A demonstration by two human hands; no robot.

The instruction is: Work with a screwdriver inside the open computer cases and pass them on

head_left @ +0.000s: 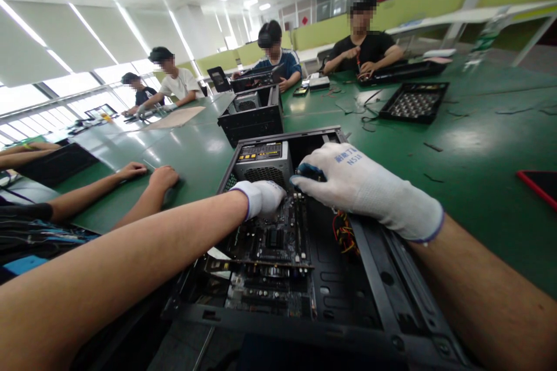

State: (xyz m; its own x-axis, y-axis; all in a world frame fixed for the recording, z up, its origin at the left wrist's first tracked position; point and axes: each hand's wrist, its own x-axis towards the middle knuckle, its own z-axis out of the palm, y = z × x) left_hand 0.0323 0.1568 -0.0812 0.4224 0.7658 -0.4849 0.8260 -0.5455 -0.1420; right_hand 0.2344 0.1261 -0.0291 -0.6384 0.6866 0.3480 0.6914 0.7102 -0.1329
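Note:
An open black computer case (391, 278) lies in front of me with its inside facing up. A motherboard (278, 237) is mounted in it, and a grey power supply (265, 162) sits at its far end. My left hand (265, 197), in a white glove, reaches down to the board's far end beside the power supply; its fingertips are hidden. Over the case's right side is my right hand (343, 179), in a white glove with blue-coated fingers. Its thumb and bent fingers are apart, and I see nothing held between them. Red and yellow cables (343, 235) lie below it inside the case.
Another open computer case (252, 119) stands beyond mine on the green table (478, 139). A black panel with a patterned inside (413, 103) lies at the far right. A nearby person's hands (163, 177) rest at my left. Several people sit along the table.

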